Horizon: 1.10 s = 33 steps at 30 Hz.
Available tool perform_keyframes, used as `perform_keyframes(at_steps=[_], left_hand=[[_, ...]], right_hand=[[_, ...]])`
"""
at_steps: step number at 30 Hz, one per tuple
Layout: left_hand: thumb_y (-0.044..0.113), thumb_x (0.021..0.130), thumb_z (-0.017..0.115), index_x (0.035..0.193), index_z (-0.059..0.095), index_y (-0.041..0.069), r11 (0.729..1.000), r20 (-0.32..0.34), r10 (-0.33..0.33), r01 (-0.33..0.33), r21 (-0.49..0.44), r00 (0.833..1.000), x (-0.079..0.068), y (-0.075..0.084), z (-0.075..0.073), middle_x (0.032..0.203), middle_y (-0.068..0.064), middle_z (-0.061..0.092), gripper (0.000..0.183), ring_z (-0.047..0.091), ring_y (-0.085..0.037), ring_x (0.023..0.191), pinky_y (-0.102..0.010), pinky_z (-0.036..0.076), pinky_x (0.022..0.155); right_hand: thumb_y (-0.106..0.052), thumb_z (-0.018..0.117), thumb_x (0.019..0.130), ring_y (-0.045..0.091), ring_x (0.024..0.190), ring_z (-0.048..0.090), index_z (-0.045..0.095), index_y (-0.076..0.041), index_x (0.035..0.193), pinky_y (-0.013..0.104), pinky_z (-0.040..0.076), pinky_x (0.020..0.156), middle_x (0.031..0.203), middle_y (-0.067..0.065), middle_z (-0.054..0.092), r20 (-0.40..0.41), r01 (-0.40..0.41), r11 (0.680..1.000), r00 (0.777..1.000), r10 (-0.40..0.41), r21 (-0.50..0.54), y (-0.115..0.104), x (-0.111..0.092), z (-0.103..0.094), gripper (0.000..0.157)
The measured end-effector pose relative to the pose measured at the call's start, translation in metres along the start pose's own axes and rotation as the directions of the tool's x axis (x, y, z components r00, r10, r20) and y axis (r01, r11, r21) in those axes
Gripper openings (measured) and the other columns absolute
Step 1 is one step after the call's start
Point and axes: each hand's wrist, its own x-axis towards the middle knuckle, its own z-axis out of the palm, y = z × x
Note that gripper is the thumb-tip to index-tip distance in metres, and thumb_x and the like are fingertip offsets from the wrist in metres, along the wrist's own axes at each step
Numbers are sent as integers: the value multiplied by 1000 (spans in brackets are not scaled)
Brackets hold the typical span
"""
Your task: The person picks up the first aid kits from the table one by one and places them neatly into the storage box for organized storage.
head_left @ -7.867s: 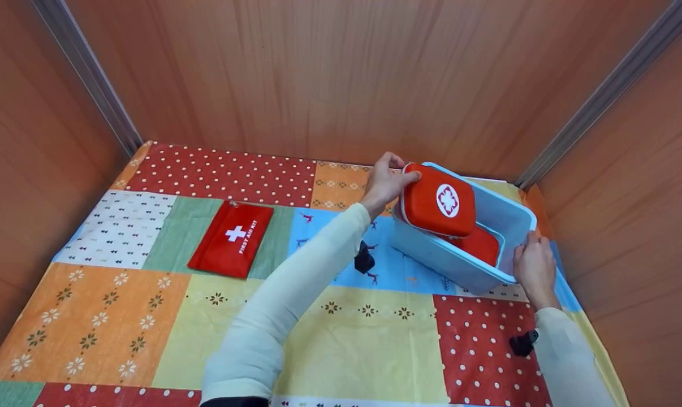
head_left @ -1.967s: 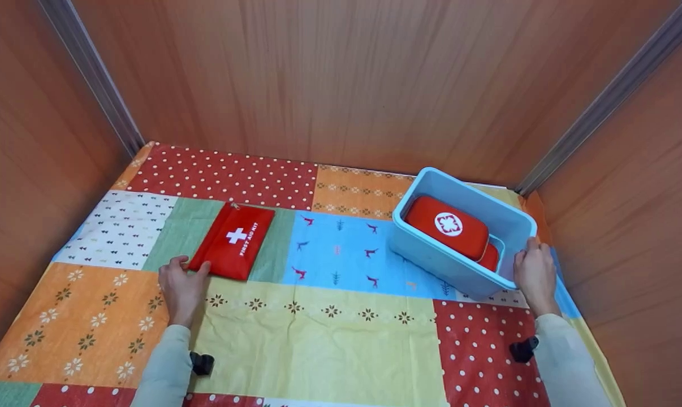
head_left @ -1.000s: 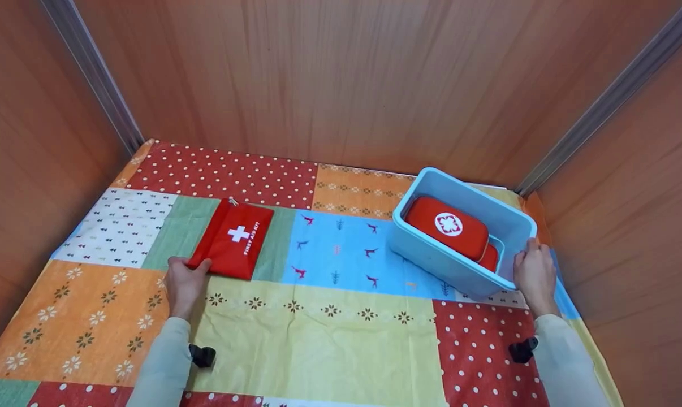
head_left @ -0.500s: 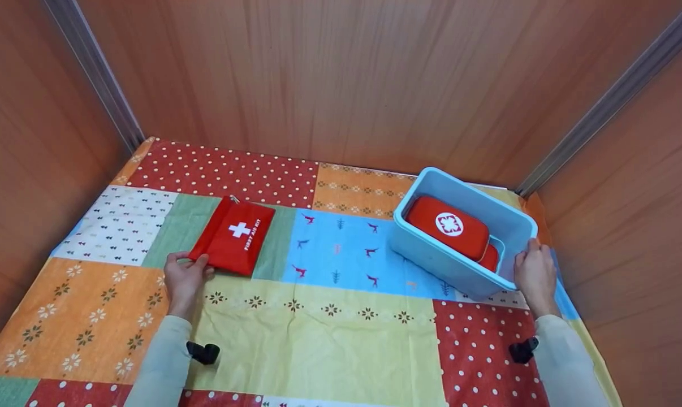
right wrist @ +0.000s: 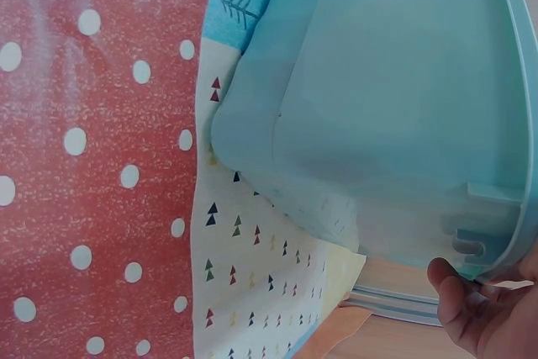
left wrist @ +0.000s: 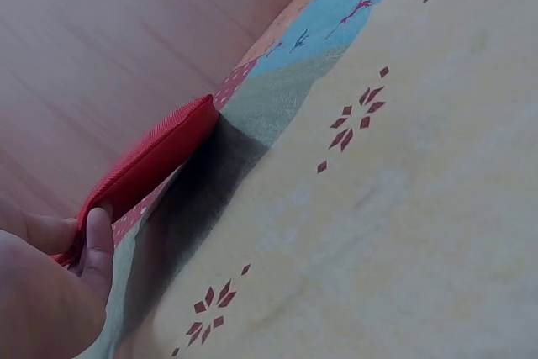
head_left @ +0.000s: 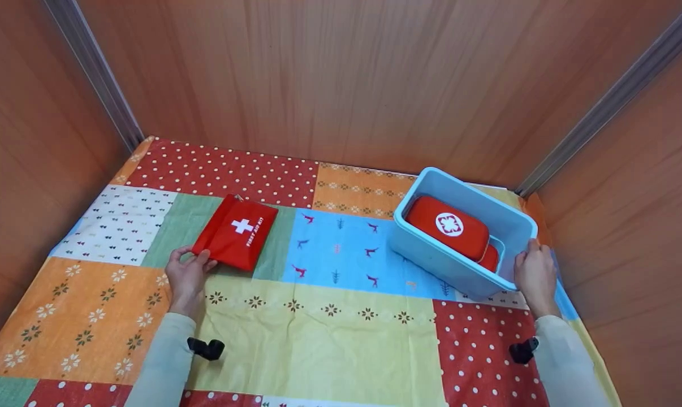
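Observation:
My left hand (head_left: 188, 277) pinches the near left corner of a red first aid pouch (head_left: 236, 234) with a white cross. In the left wrist view, the pouch (left wrist: 155, 157) is raised off the cloth, a dark shadow beneath it. At the right, my right hand (head_left: 536, 277) holds the end rim of a light blue plastic bin (head_left: 431, 257). The right wrist view shows fingers (right wrist: 454, 296) under that rim. Inside the bin lies a red zip case (head_left: 420, 217) with a white round emblem. Another red item (head_left: 491, 258) is partly hidden below it.
A patchwork-print cloth (head_left: 341, 339) covers the table. Wood-grain panels (head_left: 318, 85) stand at the back and both sides, with metal strips at the corners. The bin sits close to the back right corner. A black wrist device (head_left: 206, 349) is on the left sleeve.
My left hand went from placing the red case in the bin to the pouch. It has taken the pouch's corner and raised it slightly. My right hand stays on the bin rim.

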Motion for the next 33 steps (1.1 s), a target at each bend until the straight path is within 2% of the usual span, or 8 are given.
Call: perform_keyframes(at_steps=[7, 11, 16, 25, 33], left_hand=[[3, 90, 66, 111, 49, 12, 991, 33, -59, 62, -120, 998, -2, 4, 11, 108, -6, 61, 29, 65, -15, 80, -22, 58, 74], [2, 90, 67, 113, 49, 11, 981, 57, -61, 70, -178, 997, -2, 5, 19, 117, -7, 59, 31, 63, -18, 88, -23, 58, 75], [4, 89, 68, 115, 49, 12, 973, 82, -38, 55, -225, 996, -1, 6, 28, 126, -10, 56, 33, 63, -18, 93, -22, 58, 76], [8, 87, 72, 119, 49, 14, 957, 147, -4, 46, -286, 989, -3, 14, 49, 137, -10, 51, 40, 57, -22, 112, -24, 57, 85], [11, 87, 72, 122, 47, 15, 960, 187, 36, 17, -279, 982, -5, 20, 62, 141, -10, 50, 43, 55, -24, 118, -26, 54, 92]], right_hand=[[-17, 42, 103, 43, 106, 52, 40, 4, 139, 61, 49, 95, 118, 27, 47, 26, -14, 1000, 1000, 14, 12, 3, -1, 0, 42], [-17, 43, 103, 44, 107, 52, 40, 4, 139, 61, 48, 95, 118, 28, 47, 33, -8, 1000, 999, 8, 9, 3, 0, 0, 41], [-16, 44, 103, 45, 108, 52, 40, 4, 139, 62, 48, 95, 119, 28, 47, 32, -5, 1000, 999, 5, 3, 2, 1, -1, 42], [-14, 44, 101, 47, 105, 53, 40, 7, 137, 63, 49, 92, 115, 30, 47, 9, 13, 1000, 1000, -13, -11, 2, 2, 0, 41], [-14, 44, 102, 47, 106, 53, 41, 6, 137, 63, 48, 93, 116, 30, 47, 11, 5, 1000, 1000, -4, -10, 2, 2, 0, 40]])
